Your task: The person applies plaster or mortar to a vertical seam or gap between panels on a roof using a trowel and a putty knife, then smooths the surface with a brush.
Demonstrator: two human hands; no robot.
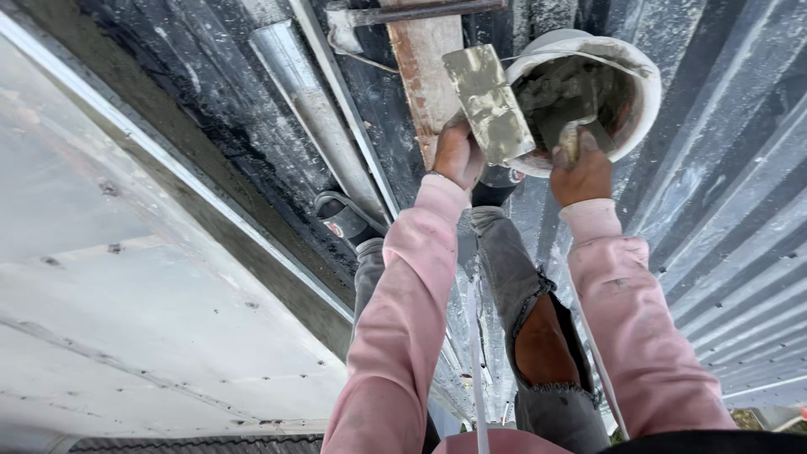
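Note:
My left hand [458, 154] grips a flat rectangular board [489, 102] smeared with grey mortar, held at the rim of a white bucket [643, 92]. My right hand [582, 172] is closed on the handle of a trowel [561, 113] whose blade reaches into the bucket's wet grey mortar. Both arms wear pink sleeves. The bucket stands on corrugated metal roofing just beyond my feet.
Corrugated metal sheets [740, 219] run under my legs and to the right. A wooden plank [424, 67] and a metal channel [315, 109] lie ahead. A pale plastered wall [126, 277] with a grey band fills the left. My black shoe [340, 219] and torn grey jeans show below.

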